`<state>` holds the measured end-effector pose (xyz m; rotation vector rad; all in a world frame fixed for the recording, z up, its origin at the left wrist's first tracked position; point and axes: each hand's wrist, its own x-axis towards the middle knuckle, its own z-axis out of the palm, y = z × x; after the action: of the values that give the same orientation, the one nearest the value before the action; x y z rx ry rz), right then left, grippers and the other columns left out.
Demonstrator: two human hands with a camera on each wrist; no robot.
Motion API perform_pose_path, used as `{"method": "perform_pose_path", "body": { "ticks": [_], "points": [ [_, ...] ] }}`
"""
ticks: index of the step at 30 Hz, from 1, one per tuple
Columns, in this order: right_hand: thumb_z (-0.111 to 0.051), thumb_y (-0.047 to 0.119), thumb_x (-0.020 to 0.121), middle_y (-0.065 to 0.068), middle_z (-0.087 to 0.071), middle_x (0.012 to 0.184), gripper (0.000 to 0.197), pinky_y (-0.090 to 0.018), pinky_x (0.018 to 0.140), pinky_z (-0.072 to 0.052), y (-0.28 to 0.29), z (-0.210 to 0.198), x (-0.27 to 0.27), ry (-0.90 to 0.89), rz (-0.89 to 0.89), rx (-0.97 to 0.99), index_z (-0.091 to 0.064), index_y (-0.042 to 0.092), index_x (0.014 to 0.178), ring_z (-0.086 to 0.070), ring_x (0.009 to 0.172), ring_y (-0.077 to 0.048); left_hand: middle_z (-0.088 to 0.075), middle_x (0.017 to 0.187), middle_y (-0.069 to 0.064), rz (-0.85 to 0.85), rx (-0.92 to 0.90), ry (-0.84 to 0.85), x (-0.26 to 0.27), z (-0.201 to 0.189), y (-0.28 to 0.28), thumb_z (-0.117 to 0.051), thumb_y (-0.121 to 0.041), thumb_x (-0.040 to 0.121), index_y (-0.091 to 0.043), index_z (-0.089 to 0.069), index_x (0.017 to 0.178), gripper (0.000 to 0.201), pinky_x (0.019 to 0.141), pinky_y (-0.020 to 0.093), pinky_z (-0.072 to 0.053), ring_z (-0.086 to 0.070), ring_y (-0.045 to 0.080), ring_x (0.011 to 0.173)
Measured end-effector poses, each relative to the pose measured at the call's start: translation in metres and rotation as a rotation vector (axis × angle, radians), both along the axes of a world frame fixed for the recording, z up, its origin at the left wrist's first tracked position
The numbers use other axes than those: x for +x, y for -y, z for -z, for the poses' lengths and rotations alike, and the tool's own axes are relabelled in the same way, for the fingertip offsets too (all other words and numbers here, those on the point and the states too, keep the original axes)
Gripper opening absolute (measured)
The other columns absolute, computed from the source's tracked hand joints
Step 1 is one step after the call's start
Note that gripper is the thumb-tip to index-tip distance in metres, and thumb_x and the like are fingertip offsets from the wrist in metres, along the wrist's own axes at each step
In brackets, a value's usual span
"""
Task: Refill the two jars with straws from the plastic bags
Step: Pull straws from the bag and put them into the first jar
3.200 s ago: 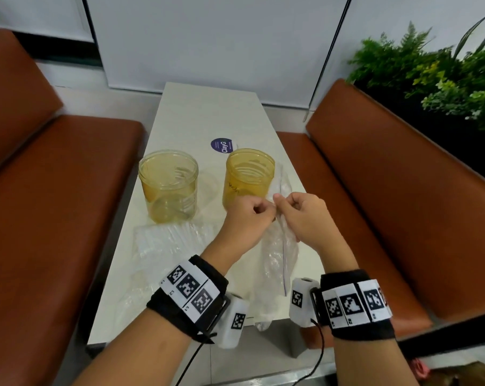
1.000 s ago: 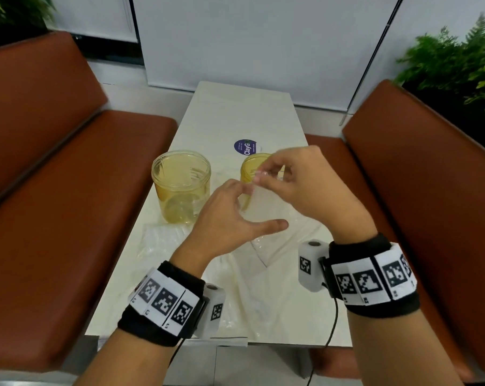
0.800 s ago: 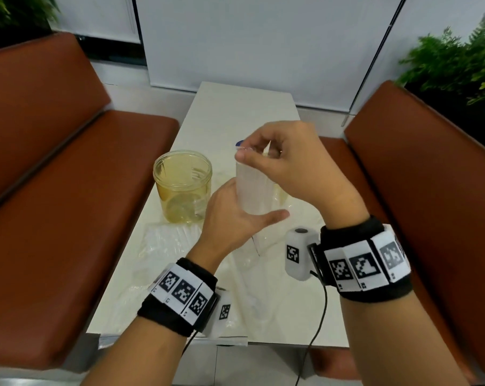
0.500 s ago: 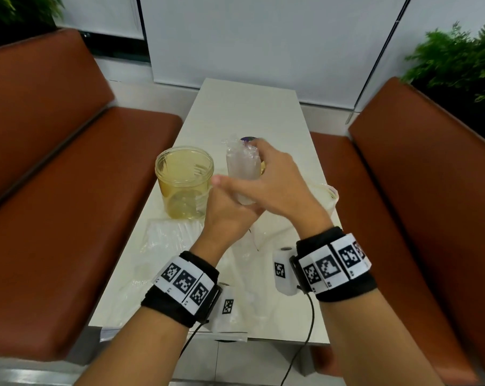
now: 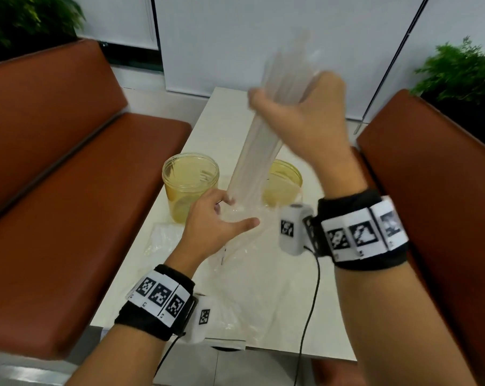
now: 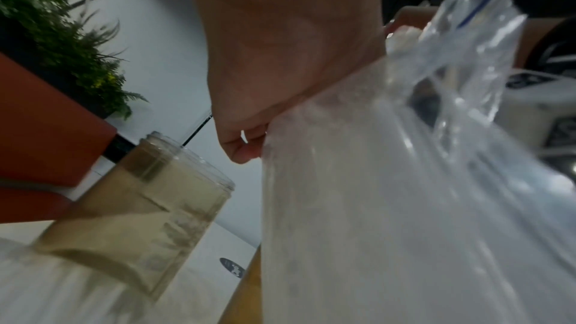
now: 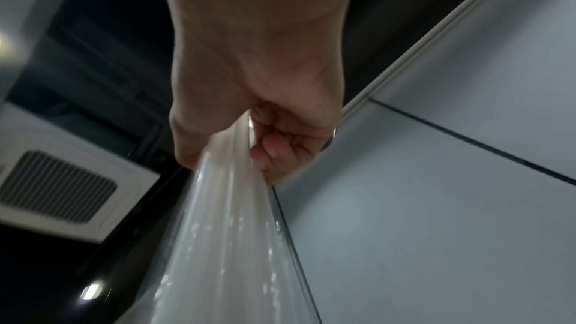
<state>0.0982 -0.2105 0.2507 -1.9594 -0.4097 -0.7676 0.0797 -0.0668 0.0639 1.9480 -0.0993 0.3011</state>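
Observation:
My right hand (image 5: 299, 115) is raised above the table and grips a bundle of clear straws (image 5: 259, 151), also seen in the right wrist view as straws (image 7: 224, 230) in a fist (image 7: 265, 137). The bundle's lower end still sits in the mouth of a clear plastic bag (image 5: 252, 263). My left hand (image 5: 221, 215) holds that bag at its mouth, fingers curled, thumb out. Two yellowish jars stand behind: the left jar (image 5: 189, 185) and the right jar (image 5: 284, 182), partly hidden by the straws. The left wrist view shows the bag (image 6: 467, 83) and one jar (image 6: 140, 196).
A second plastic bag (image 5: 163, 238) lies flat on the white table (image 5: 224, 112), left of my left hand. Brown benches flank the table on the left (image 5: 68, 218) and the right (image 5: 444, 204). Plants (image 5: 464, 71) stand behind the right bench.
My right hand has risen and drawn the straw bundle most of the way out of the bag. My left hand stayed low on the bag's mouth.

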Motion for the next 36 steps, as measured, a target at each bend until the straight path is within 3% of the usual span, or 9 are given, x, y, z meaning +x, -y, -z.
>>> {"method": "perform_pose_path", "body": {
  "ticks": [3,6,10,16,21,25,28,31,36],
  "points": [
    [-0.079,0.025,0.079,0.015,-0.042,0.055,0.045,-0.030,0.049,-0.037,0.018,-0.033,0.004,0.147,0.003,0.127,-0.040,0.027,0.056,-0.044,0.045,0.004,-0.065,0.097,-0.014,-0.029,0.004,0.031,-0.003,0.003,-0.012,-0.094,-0.039,0.057,-0.025,-0.071,0.104,0.054,0.072,0.012,-0.043,-0.056,-0.003,0.082],
    [-0.078,0.023,0.078,0.016,-0.040,0.054,0.045,-0.033,0.053,-0.035,0.034,-0.041,0.022,0.262,-0.016,0.244,-0.039,0.030,0.056,-0.041,0.048,0.005,-0.065,0.097,-0.010,-0.058,0.037,0.059,-0.002,0.008,-0.023,-0.094,-0.025,0.063,-0.020,-0.073,0.106,0.048,0.068,0.004,-0.040,-0.052,-0.013,0.075],
    [-0.078,0.028,0.072,0.015,-0.044,0.050,0.038,-0.023,0.048,-0.030,0.043,-0.021,0.057,0.065,0.091,0.329,-0.047,0.026,0.050,-0.041,0.045,-0.005,-0.066,0.100,-0.008,-0.080,0.061,0.059,-0.002,0.018,-0.033,-0.091,-0.019,0.066,-0.020,-0.072,0.104,0.043,0.069,0.005,-0.041,-0.053,-0.009,0.071],
    [-0.081,0.026,0.066,-0.003,-0.055,0.066,0.028,-0.031,0.051,-0.037,0.068,0.008,0.086,-0.129,0.164,0.621,-0.055,0.017,0.068,-0.049,0.059,-0.021,-0.066,0.096,-0.011,-0.136,0.071,0.016,0.000,0.030,-0.046,-0.091,-0.019,0.068,-0.020,-0.074,0.104,0.040,0.064,0.011,-0.042,-0.052,0.013,0.067],
    [-0.078,0.020,0.070,0.004,-0.052,0.062,0.032,-0.031,0.048,-0.035,0.081,-0.015,0.089,-0.017,0.208,0.739,-0.047,0.020,0.065,-0.045,0.060,-0.021,-0.065,0.093,-0.014,-0.145,0.060,-0.020,-0.001,0.035,-0.054,-0.089,-0.016,0.070,-0.019,-0.074,0.104,0.037,0.064,0.008,-0.043,-0.051,0.008,0.065],
    [-0.076,0.020,0.075,0.009,-0.037,0.063,0.047,-0.036,0.051,-0.036,0.075,-0.023,0.085,0.089,0.266,0.569,-0.031,0.024,0.060,-0.040,0.047,-0.004,-0.065,0.093,-0.017,-0.149,0.048,-0.019,-0.002,0.032,-0.053,-0.089,-0.015,0.071,-0.019,-0.074,0.103,0.035,0.064,0.007,-0.043,-0.052,0.008,0.065],
    [-0.072,0.019,0.082,0.010,-0.039,0.064,0.044,-0.020,0.048,-0.033,0.073,-0.010,0.086,0.091,0.365,0.366,-0.036,0.019,0.056,-0.044,0.042,0.013,-0.065,0.094,-0.016,-0.137,0.061,0.003,-0.002,0.029,-0.051,-0.088,-0.016,0.072,-0.022,-0.073,0.102,0.034,0.064,0.009,-0.044,-0.053,0.013,0.066],
    [-0.069,0.039,0.077,-0.005,-0.058,0.055,0.047,-0.035,0.041,-0.036,0.077,0.015,0.104,0.090,0.450,0.198,-0.060,-0.003,0.058,-0.047,0.044,-0.004,-0.065,0.096,-0.015,-0.126,0.077,0.007,-0.001,0.028,-0.049,-0.088,-0.019,0.073,-0.024,-0.072,0.101,0.033,0.065,0.012,-0.044,-0.053,0.014,0.066],
    [-0.063,0.067,0.080,-0.005,-0.054,0.059,0.065,-0.034,0.047,-0.037,0.064,0.083,0.130,-0.178,0.562,-0.141,-0.061,0.004,0.067,-0.054,0.055,-0.023,-0.067,0.100,-0.011,-0.102,0.075,0.019,0.000,0.023,-0.045,-0.086,-0.023,0.075,-0.024,-0.073,0.103,0.031,0.067,0.011,-0.045,-0.055,0.014,0.069]
  ]
}}
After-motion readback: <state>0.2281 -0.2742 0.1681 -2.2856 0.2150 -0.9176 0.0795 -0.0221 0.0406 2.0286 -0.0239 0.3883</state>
